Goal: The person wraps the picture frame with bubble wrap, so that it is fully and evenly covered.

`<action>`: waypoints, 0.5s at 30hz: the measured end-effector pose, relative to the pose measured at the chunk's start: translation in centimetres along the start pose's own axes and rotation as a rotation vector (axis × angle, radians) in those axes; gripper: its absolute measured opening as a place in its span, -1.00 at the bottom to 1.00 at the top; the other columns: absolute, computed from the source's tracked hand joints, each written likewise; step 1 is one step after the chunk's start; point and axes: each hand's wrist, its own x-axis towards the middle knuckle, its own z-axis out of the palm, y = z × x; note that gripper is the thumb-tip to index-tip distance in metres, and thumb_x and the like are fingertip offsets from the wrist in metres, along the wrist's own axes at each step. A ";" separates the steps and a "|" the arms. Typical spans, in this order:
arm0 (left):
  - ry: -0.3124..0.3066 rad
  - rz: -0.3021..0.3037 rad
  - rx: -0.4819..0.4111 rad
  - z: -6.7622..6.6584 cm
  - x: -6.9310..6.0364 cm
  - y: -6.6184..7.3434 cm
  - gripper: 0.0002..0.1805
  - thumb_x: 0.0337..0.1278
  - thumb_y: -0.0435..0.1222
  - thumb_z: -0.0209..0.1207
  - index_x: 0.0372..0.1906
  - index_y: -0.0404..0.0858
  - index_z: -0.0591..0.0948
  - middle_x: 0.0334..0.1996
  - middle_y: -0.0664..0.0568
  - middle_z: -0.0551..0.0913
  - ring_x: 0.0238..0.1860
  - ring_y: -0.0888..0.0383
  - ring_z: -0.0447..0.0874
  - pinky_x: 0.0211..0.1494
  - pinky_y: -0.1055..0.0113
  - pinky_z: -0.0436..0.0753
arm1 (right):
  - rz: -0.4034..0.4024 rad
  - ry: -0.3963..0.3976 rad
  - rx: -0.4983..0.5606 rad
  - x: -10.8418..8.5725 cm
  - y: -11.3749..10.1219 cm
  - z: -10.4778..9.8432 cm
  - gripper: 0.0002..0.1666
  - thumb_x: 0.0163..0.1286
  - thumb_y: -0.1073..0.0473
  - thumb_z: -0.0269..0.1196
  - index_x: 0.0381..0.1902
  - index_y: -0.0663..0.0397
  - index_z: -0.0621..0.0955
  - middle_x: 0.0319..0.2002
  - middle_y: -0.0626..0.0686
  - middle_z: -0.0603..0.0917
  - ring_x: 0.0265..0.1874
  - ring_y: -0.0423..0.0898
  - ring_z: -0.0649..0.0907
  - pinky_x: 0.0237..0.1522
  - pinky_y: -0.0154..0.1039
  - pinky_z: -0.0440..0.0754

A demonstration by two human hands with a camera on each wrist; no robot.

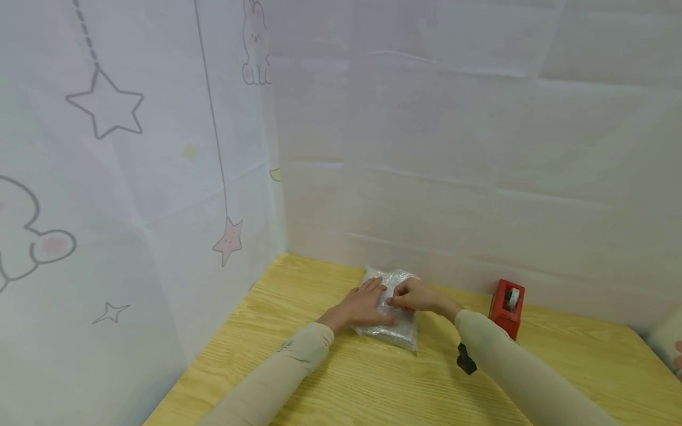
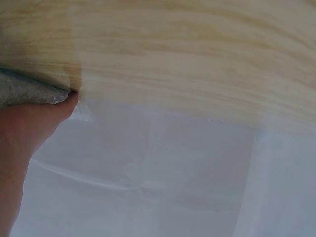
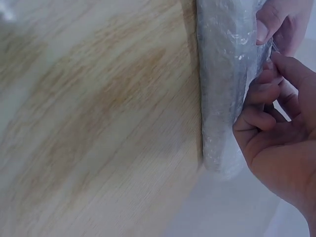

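Note:
A flat package (image 1: pixel 391 338) in clear bubble wrap lies near the back of the wooden table. My left hand (image 1: pixel 366 305) rests on its left part, fingers spread and fairly straight. From the right, my right hand (image 1: pixel 418 294) bends over the top of the package, with thumb and forefinger together. In the right wrist view, the right hand (image 3: pixel 281 118) pinches a bit of the clear wrap, its other fingers curled against the package (image 3: pixel 219 89). The left wrist view has only part of the left hand (image 2: pixel 29 128) at the package's edge.
A red box (image 1: pixel 502 320) with a white item showing in its top stands to the right, beyond the right forearm. A black device (image 1: pixel 466 359) sits by the right sleeve. Pale wall sheets (image 1: pixel 426 148) rise behind and left of the wooden table (image 1: pixel 341 384).

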 end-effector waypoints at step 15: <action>-0.004 0.003 -0.041 0.0 0.0 -0.1 0.16 0.09 0.46 0.13 0.58 -0.25 0.21 0.61 -0.16 -0.01 0.59 -0.09 -0.13 0.44 -0.27 0.14 | 0.091 0.241 -0.136 1.2 0.5 1.9 -0.44 0.35 -0.03 0.44 -0.75 0.19 0.66 -0.87 -0.22 0.40 -0.83 -0.29 0.30 -0.70 -0.36 0.27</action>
